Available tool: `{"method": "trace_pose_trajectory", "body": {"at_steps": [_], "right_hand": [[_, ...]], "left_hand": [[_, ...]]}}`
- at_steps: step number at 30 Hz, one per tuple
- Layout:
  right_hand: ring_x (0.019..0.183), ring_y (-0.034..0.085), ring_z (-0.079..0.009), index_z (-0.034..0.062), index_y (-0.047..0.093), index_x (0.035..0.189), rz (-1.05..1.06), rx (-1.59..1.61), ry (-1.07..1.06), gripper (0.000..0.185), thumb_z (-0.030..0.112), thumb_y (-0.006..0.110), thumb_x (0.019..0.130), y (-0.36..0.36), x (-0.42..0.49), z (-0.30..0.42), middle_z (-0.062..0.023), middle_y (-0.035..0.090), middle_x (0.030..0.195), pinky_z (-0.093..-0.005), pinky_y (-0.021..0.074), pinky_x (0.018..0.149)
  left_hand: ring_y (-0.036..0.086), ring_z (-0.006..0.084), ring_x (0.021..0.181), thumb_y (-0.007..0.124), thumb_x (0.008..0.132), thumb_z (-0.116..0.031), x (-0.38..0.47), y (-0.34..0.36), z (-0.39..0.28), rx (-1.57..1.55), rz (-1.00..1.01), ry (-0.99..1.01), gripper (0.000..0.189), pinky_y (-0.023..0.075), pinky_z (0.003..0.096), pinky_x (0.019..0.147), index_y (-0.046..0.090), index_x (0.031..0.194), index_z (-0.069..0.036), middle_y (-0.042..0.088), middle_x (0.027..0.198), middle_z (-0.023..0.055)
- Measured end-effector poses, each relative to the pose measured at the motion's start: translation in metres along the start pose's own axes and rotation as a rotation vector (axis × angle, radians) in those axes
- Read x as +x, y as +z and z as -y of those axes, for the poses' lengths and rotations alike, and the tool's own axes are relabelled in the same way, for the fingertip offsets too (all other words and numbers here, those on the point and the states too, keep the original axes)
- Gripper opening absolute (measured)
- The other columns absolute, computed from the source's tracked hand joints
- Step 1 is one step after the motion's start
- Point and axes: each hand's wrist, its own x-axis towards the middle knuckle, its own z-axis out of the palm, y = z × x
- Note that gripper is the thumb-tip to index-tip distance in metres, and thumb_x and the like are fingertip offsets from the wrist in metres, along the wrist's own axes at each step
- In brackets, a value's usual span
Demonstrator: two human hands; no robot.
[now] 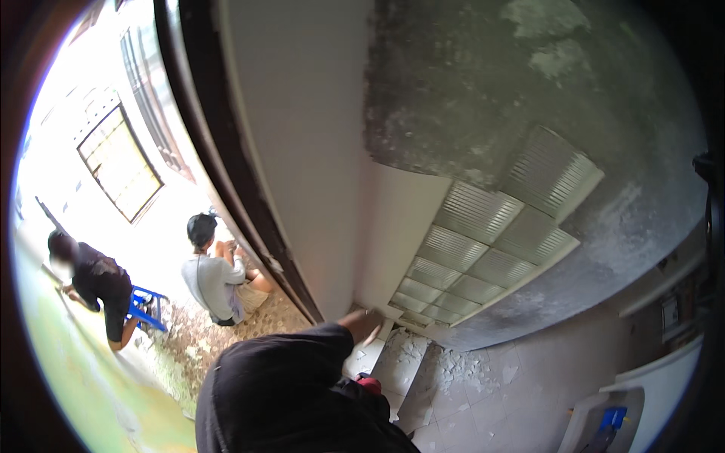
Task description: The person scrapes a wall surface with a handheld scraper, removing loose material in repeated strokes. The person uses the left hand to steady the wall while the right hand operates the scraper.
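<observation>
From the black sleeve (283,362) at the bottom centre, my left hand (364,325) reaches to the foot of the pale wall (396,204), just below the ribbed glass blocks (453,257). A small pale narrow shape shows at its fingers; whether it is held cannot be told. My right hand is out of view. A small red object (370,385) lies against my dark clothing, partly hidden. Above and around the blocks the wall is bare grey plaster (436,85) with an uneven paint edge. Flaked paint (461,365) lies below on the tiles.
Through the dark-framed opening (226,113), one person (212,277) sits on the ground and another (102,277) is at a blue plastic stool (148,308) beside a green wall (85,362). A step (399,362) with paint flakes lies below me. A blue item (613,419) is at lower right.
</observation>
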Motion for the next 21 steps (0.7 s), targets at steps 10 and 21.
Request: {"method": "trace_pose_trajectory", "body": {"at_steps": [10, 21], "right_hand": [[0.084, 0.064, -0.0339, -0.0030, 0.057, 0.121, 0.120, 0.035, 0.371, 0.037, 0.014, 0.063, 0.088, -0.003, -0.009, -0.117, -0.0225, 0.063, 0.102, -0.0426, 0.0531, 0.070], [0.060, 0.066, -0.0272, 0.0031, 0.051, 0.121, 0.256, 0.050, 0.410, 0.038, 0.016, 0.064, 0.088, 0.076, 0.015, -0.160, -0.0155, 0.065, 0.085, -0.0400, 0.0554, 0.052]], "left_hand": [[0.059, 0.0310, 0.120, 0.066, 0.086, -0.047, 0.027, 0.054, -0.067, 0.008, 0.606, -0.023, 0.052, 0.0481, 0.0574, 0.093, 0.067, 0.126, -0.014, 0.066, 0.128, 0.0087], [0.067, 0.0265, 0.106, 0.072, 0.077, -0.037, -0.008, -0.018, -0.072, 0.192, 0.316, 0.167, 0.044, 0.0512, 0.0397, 0.094, 0.073, 0.112, -0.010, 0.071, 0.117, 0.0111]]}}
